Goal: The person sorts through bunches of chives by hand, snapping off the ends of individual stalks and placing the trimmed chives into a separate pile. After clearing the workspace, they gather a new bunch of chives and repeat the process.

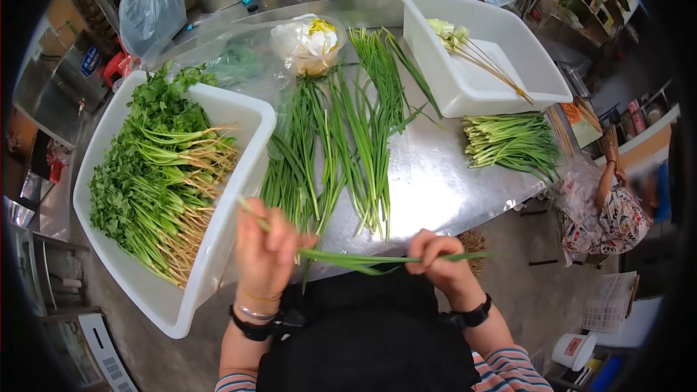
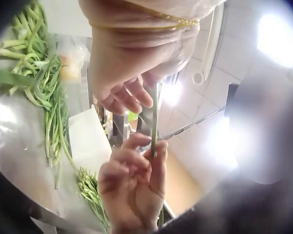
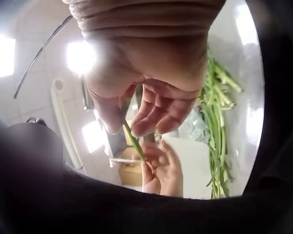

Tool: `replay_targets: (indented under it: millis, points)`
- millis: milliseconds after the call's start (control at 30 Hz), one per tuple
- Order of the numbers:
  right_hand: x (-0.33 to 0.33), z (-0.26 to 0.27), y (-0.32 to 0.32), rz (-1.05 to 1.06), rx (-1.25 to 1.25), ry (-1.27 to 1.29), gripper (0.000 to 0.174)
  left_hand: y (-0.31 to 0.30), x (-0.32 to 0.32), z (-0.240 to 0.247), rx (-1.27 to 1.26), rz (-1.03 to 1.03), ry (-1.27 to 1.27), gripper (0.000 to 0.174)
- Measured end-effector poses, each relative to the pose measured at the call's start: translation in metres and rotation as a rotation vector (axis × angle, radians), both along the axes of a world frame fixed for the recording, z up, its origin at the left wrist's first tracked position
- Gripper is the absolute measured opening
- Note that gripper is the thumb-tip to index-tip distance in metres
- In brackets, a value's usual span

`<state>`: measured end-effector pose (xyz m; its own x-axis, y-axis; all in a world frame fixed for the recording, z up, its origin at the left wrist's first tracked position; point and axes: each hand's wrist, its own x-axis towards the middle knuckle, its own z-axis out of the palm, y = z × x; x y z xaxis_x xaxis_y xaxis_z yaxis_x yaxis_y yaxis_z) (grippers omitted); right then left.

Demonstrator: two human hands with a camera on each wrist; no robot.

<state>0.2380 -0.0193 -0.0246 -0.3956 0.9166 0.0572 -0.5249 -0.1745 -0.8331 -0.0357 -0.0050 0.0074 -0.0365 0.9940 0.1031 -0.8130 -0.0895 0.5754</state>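
Note:
A few garlic chive leaves (image 1: 356, 257) stretch sideways between my two hands, in front of the table's near edge. My left hand (image 1: 267, 250) pinches them at one end, blurred in the head view, and a pale stalk tip (image 1: 250, 212) sticks up past its fingers. At the other end my right hand (image 1: 444, 265) grips the leaves between thumb and curled fingers. Both wrist views show the green strand (image 2: 155, 117) running from one hand to the other. Just beyond the hands, loose garlic chives (image 1: 370, 152) lie spread lengthwise on the metal table (image 1: 428, 189).
At left, a white tub (image 1: 250, 112) holds leafy cilantro with roots (image 1: 167, 174). Another white tub (image 1: 501, 94) stands back right, a trimmed chive pile (image 1: 508, 141) before it. A bowl (image 1: 323, 58) and plastic bag (image 1: 247, 65) sit behind. Another person (image 1: 606, 210) is at far right.

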Motion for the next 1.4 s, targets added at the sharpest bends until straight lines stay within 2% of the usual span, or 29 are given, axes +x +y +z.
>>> replay_targets:
  millis: [33, 100, 167, 200, 233, 300, 333, 400, 433, 500, 667, 733, 833, 867, 933, 967, 1033, 1100, 1167, 1300, 1400]
  points:
    - [0.016, -0.01, -0.008, -0.113, -0.144, 0.074, 0.009, -0.002, -0.014, 0.007, -0.032, -0.028, -0.059, 0.02]
    - [0.053, -0.035, -0.015, -0.373, -0.287, 0.038, 0.01, -0.007, -0.032, 0.019, -0.065, -0.055, -0.121, 0.022]
    - [0.076, -0.031, -0.017, -0.729, -0.428, -0.163, 0.011, -0.012, -0.039, 0.028, -0.135, -0.149, 0.363, 0.022]
    - [0.076, -0.023, -0.016, -0.858, -0.382, -0.361, 0.007, -0.015, -0.04, 0.029, -0.152, -0.16, 0.424, 0.022]
    - [0.075, -0.017, -0.015, -0.864, -0.383, -0.365, 0.007, -0.015, -0.038, 0.029, -0.152, -0.167, 0.42, 0.022]
    - [0.066, -0.006, -0.011, -0.701, -0.073, -0.77, 0.007, -0.015, -0.03, 0.03, -0.177, -0.172, 0.526, 0.021]
    - [0.045, 0.009, -0.005, -0.63, -0.074, -0.789, 0.009, -0.014, -0.024, 0.031, -0.203, -0.164, 0.527, 0.019]
    - [0.015, 0.016, 0.009, -0.52, 0.117, -0.921, 0.006, -0.013, -0.018, 0.031, -0.21, -0.172, 0.524, 0.018]
    - [0.001, 0.025, 0.022, -0.489, 0.322, -1.043, 0.008, -0.013, -0.016, 0.03, -0.229, -0.177, 0.521, 0.017]
    - [-0.02, 0.025, 0.05, -0.424, 0.485, -1.068, 0.01, -0.016, -0.016, 0.027, -0.211, -0.193, 0.484, 0.014]
    - [-0.054, -0.007, 0.114, -0.431, 0.652, -1.163, 0.013, -0.023, -0.013, 0.022, -0.227, -0.18, 0.48, 0.012]
    - [-0.063, -0.007, 0.124, -0.215, 0.505, -1.635, 0.022, -0.023, -0.014, 0.02, -0.234, -0.177, 0.479, 0.012]
    - [-0.07, -0.008, 0.129, -0.216, 0.398, -1.74, 0.029, -0.023, -0.017, 0.019, -0.258, -0.167, 0.466, 0.013]
    - [-0.067, -0.015, 0.133, -0.217, 0.401, -1.741, 0.029, -0.023, -0.017, 0.019, -0.27, -0.162, 0.459, 0.013]
    - [-0.055, -0.031, 0.139, -0.222, 0.144, -1.228, 0.026, -0.022, -0.017, 0.018, -0.28, -0.155, 0.451, 0.013]
    - [-0.052, -0.032, 0.139, -0.224, 0.149, -1.23, 0.026, -0.021, -0.018, 0.017, -0.289, -0.148, 0.444, 0.013]
    - [-0.048, -0.026, 0.135, -0.266, 0.043, -0.869, 0.024, -0.02, -0.019, 0.015, -0.286, -0.148, 0.427, 0.012]
    - [-0.046, -0.022, 0.134, -0.294, 0.085, -0.849, 0.021, -0.019, -0.018, 0.013, -0.287, -0.155, 0.409, 0.012]
    - [-0.044, -0.016, 0.132, -0.266, -0.097, -0.7, 0.017, -0.019, -0.016, 0.013, -0.3, -0.145, 0.409, 0.012]
    - [-0.039, -0.005, 0.131, -0.314, -0.046, -0.659, 0.016, -0.017, -0.014, 0.013, -0.288, -0.134, 0.403, 0.011]
    - [-0.034, 0.008, 0.127, -0.288, -0.04, -0.584, 0.021, -0.016, -0.014, 0.013, -0.302, -0.141, 0.39, 0.013]
